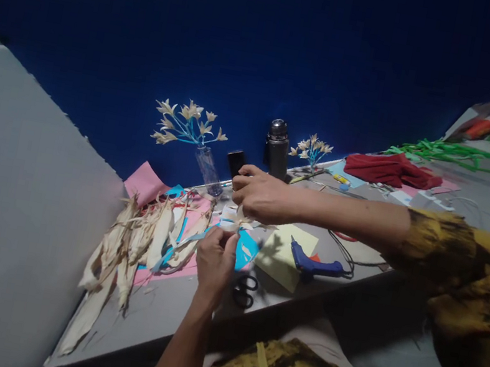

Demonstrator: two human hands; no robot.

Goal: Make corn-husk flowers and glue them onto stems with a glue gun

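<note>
Over the table's near part, a pale corn husk flower [242, 221] is between my two hands. My left hand [215, 260] pinches it from below by its base, and a light blue strip [195, 237] trails leftward from these fingers. My right hand [261, 197] bends down over the petals, its fingers closed at their tips; the exact grip is partly hidden. Below the hands lie blue paper [246, 250] and black-handled scissors [245, 291]. A blue glue gun [314, 263] rests to the right on a pale yellow sheet [287, 254].
Dried corn husks [130, 245] spread over pink paper at left. Behind stand a clear vase [208, 171] of husk flowers, a dark phone [236, 160], a dark flask [276, 151] and a smaller flower bunch [311, 151]. Red cloth [392, 170] and green strips [444, 153] lie far right.
</note>
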